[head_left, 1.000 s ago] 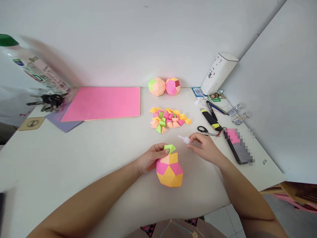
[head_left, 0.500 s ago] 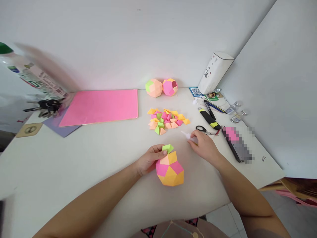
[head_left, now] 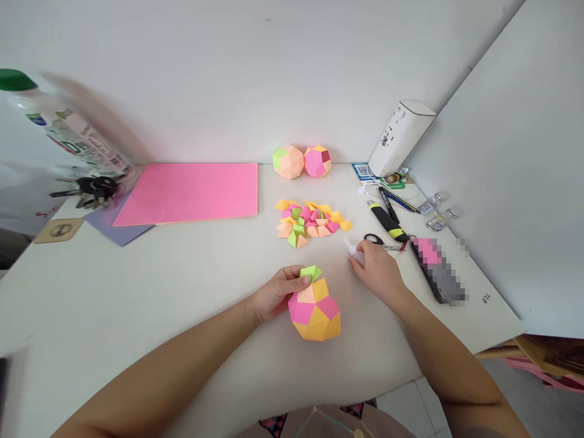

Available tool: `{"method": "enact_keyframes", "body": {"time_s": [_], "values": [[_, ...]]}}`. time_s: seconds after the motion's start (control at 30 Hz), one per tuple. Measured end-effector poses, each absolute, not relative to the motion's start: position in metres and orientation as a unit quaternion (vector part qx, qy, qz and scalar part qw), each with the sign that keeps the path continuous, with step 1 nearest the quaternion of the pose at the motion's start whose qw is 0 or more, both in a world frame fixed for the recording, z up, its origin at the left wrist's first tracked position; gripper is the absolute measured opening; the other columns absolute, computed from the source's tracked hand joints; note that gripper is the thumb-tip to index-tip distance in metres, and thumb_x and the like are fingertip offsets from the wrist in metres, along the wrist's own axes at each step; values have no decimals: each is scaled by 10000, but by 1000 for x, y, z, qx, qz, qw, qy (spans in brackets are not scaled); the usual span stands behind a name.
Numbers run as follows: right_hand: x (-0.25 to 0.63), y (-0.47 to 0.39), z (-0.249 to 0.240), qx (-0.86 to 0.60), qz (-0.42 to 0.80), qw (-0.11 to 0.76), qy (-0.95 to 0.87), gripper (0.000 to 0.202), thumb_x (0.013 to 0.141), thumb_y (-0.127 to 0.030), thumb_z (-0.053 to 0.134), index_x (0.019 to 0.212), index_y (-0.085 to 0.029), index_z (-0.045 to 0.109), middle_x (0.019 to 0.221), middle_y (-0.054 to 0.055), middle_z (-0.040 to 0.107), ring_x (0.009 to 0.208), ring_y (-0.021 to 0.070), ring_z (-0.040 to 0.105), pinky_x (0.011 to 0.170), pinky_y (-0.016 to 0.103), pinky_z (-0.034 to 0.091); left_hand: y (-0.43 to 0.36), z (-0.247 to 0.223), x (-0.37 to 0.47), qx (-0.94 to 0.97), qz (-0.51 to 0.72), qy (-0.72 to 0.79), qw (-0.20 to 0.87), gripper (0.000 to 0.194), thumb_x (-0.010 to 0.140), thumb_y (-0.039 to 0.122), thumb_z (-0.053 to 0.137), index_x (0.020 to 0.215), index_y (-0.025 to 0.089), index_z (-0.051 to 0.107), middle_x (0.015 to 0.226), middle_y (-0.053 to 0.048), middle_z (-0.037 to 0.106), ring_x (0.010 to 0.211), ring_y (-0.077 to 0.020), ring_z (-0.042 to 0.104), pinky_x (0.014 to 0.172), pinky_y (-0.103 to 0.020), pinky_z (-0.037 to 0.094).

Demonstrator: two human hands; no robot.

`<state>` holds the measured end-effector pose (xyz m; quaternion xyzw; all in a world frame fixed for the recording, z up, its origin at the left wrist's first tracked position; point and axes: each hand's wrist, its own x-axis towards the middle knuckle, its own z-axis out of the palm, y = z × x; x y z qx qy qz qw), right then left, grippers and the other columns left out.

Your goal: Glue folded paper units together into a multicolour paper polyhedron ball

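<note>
My left hand (head_left: 280,293) grips a partly built folded-paper ball (head_left: 314,313) of pink, orange and peach facets above the near part of the table. A light green folded-paper piece (head_left: 310,273) sits at its top, under my left thumb. My right hand (head_left: 378,267) is closed round a small whitish glue bottle (head_left: 356,251), whose thin nozzle points up and to the left; my fingers hide part of the bottle. A pile of small folded-paper pieces (head_left: 310,223) in orange, pink, green and peach lies beyond both hands.
Two finished-looking paper balls (head_left: 289,162) stand against the wall. A pink sheet (head_left: 191,193), keys (head_left: 93,188) and a bottle (head_left: 73,131) are on the left. Scissors (head_left: 375,239), a utility knife (head_left: 387,221), pens, glass vials and a white container (head_left: 401,139) stand or lie on the right.
My right hand and the glue bottle have shifted slightly right, with the nozzle now tipped more upward. My left hand keeps its hold on the paper ball. The view has shifted slightly.
</note>
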<state>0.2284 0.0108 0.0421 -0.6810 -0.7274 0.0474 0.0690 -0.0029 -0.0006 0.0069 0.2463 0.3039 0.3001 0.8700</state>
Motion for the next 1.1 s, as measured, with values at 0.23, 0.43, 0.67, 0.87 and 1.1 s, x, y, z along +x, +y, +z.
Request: {"method": "enact_keyframes", "body": {"time_s": [0.23,0.43,0.67,0.87,1.1], "values": [[231,12,42,-678,190,326,-630,352,766,-319,603,1071,-210,466,1073,115,606,1009,266,596,823,421,493,-1,7,-3,247,298,304,871,248,634,308,800,715,132,644,656,-5,610,581,-111,564,568,-235,408],[232,21,33,-578,357,472,-561,396,780,-387,613,1082,-250,396,1082,86,583,1081,214,590,876,401,501,-1,7,-3,249,302,298,871,248,626,300,804,722,137,645,650,1,597,578,-108,554,565,-233,403],[229,22,25,-568,359,456,-584,494,774,-347,633,1176,-259,360,1194,108,533,1176,219,534,944,417,477,-1,6,-3,254,309,281,872,243,615,295,813,691,139,643,640,10,593,585,-108,556,578,-233,412],[226,15,32,-586,216,417,-660,573,781,-257,593,1282,-226,315,1320,141,413,1282,248,415,1071,473,368,-1,5,-3,264,310,256,877,227,618,289,817,687,140,659,641,7,608,599,-110,573,591,-230,435],[220,-11,53,-493,-77,464,-732,364,790,-154,536,1135,-237,457,1195,146,503,1222,316,448,1007,533,381,-1,3,-2,248,329,257,874,232,594,284,834,679,142,672,670,-4,650,620,-123,605,602,-240,464]]}}
